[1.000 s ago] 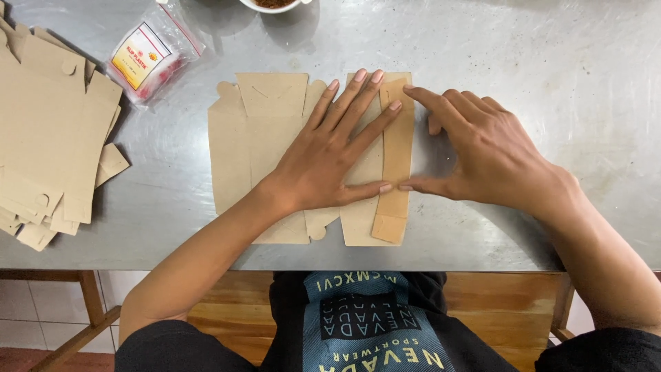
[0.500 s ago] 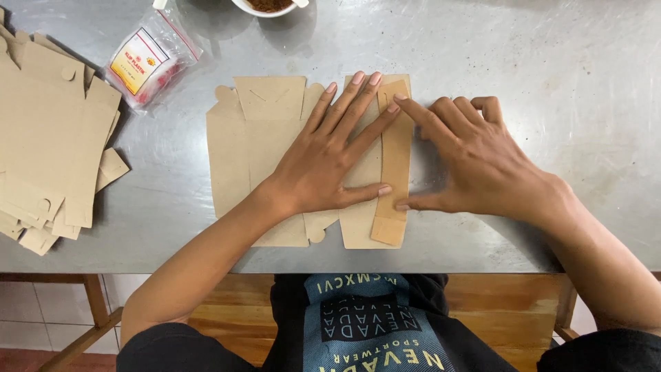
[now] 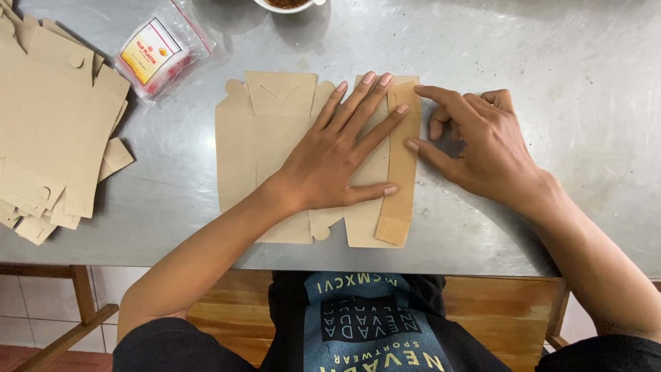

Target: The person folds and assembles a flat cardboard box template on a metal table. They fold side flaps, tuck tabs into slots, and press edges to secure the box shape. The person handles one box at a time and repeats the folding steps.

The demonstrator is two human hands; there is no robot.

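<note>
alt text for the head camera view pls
A left hand presses flat on an unfolded brown cardboard box blank on a steel table, while the right hand pushes its folded side strip. More blanks lie stacked left.

Black short-sleeved shirt (image 3: 372,324) with a blue printed panel; bare forearms.

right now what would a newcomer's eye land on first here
First, the left hand spread flat on an unfolded brown cardboard box blank at the middle of the steel table, with the right hand pressing its folded side strip. Next, the stack of similar blanks at far left.
</note>
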